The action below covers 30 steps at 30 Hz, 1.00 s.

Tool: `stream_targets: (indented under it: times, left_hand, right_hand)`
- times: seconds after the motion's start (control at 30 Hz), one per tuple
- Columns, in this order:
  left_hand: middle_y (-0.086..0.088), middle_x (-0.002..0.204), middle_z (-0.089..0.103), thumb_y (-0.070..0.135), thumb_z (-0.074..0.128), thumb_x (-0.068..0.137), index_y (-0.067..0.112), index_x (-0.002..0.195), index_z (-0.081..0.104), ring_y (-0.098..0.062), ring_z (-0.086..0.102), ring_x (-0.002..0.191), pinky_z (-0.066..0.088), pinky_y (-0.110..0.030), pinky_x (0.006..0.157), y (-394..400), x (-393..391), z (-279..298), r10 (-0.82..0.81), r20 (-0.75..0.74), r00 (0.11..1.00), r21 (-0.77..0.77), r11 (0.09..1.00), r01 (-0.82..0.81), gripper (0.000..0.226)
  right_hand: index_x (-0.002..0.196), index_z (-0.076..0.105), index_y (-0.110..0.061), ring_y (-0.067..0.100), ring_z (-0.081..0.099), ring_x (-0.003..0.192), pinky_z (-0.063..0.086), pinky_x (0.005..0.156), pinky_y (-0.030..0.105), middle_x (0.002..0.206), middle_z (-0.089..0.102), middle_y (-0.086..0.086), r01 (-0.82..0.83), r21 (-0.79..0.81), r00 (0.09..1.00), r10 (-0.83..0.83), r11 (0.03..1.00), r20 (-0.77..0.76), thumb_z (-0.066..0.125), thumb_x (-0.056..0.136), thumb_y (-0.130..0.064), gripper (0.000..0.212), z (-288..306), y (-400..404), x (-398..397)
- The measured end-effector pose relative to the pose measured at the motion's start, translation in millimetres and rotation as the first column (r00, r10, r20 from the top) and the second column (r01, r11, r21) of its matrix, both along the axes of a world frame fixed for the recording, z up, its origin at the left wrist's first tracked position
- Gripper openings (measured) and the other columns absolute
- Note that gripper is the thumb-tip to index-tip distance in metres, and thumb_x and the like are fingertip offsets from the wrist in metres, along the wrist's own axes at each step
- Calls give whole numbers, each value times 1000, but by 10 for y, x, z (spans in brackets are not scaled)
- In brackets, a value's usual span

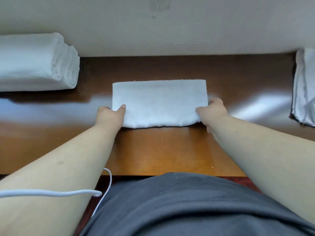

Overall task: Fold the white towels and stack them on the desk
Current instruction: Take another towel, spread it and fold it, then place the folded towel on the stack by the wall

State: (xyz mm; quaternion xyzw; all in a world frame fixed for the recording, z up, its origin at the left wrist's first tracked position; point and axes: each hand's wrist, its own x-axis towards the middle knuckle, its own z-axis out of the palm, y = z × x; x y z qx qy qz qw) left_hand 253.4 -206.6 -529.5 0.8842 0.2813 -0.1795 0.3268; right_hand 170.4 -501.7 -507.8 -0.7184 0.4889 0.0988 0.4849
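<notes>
Both my hands grip the near corners of a folded towel (159, 103) at mid-desk.

My left hand (109, 115) pinches the near-left corner, thumb on top; my right hand (212, 111) clutches the near-right corner, fingers curled round the edge. The towel lies flat, its far edge free. The desk (162, 149) is glossy brown wood against a pale wall (187, 28). A stack (37, 63) sits far left, loose towels (305, 87) far right, bare wood between. A white cord (51, 193) crosses my left forearm.
</notes>
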Motion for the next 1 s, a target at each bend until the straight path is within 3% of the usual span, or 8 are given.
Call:
stream_targets:
  times: [0.13, 0.23, 0.33, 0.5, 0.6, 0.7, 0.87, 1.0]
  left_hand:
    - [-11, 124, 61, 55, 54, 91, 9, 130, 56, -36, 57, 111, 46, -40, 99, 4, 133, 110, -85, -143, 986, 40, 995, 92, 60]
    - [-11, 127, 60, 47, 55, 93, 12, 133, 52, -35, 57, 113, 45, -40, 101, -16, 137, 188, -93, -80, 992, -36, 995, 91, 53]
    - [-6, 107, 62, 26, 56, 92, 26, 117, 43, -27, 60, 90, 52, -35, 85, -1, 71, 328, -105, 103, 989, -106, 988, 115, 29]
    - [-4, 120, 56, 4, 35, 89, 38, 112, 61, -26, 62, 89, 53, -29, 72, 15, -3, 642, -221, 124, 967, -215, 946, 243, 48]
    - [-2, 125, 54, 9, 34, 89, 39, 126, 62, -27, 60, 96, 48, -26, 71, 26, -127, 866, -191, 76, 979, -242, 949, 204, 55]
    - [2, 129, 52, 11, 36, 89, 38, 129, 61, -26, 58, 105, 52, -30, 85, 84, -340, 1071, -87, 127, 988, -314, 941, 124, 55]
    - [5, 123, 57, 11, 40, 91, 35, 125, 64, -11, 57, 83, 45, -15, 47, 237, -709, 1486, 107, 149, 983, -452, 892, -29, 48]
    - [4, 122, 58, 14, 45, 93, 37, 118, 66, -15, 59, 94, 46, -22, 56, 561, -719, 1891, 221, 202, 954, -474, 875, -102, 41]
  right_hand:
    - [134, 46, -15, 32, 60, 101, 53, 89, 41, 113, 61, 7, 29, 63, 993, -21, 998, -120, 68, 87, -35, 55, 123, -16, 180]
    - [141, 35, -23, 27, 55, 90, 46, 75, 35, 106, 53, -2, -43, -38, 999, 41, 998, -32, 58, 92, -31, 55, 204, -74, 152]
    - [135, 37, -36, 19, 56, 72, 41, 58, 26, 111, 54, -4, -188, -133, 977, 199, 973, 80, 45, 89, -15, 52, 296, -117, 54]
    - [103, 71, -33, 22, 64, 81, 48, 61, 24, 116, 65, 5, -143, 116, 977, 121, 983, 176, 36, 84, -3, 50, 570, -222, -38]
    - [118, 71, -36, 21, 64, 100, 51, 71, 28, 125, 62, -3, -108, 164, 974, 71, 981, 216, 45, 85, -9, 50, 803, -330, -156]
    - [119, 70, -39, 16, 62, 94, 49, 63, 26, 124, 60, -7, -81, 190, 955, 21, 978, 296, 48, 85, -11, 49, 1006, -353, -266]
    - [110, 71, -39, 15, 62, 89, 49, 60, 24, 121, 65, -5, -107, 288, 917, -17, 951, 398, 49, 87, -6, 46, 1300, -173, -439]
    - [111, 71, -35, 21, 63, 91, 51, 70, 30, 123, 67, 0, -164, 341, 880, -19, 926, 475, 49, 91, -3, 44, 1586, 84, -401]
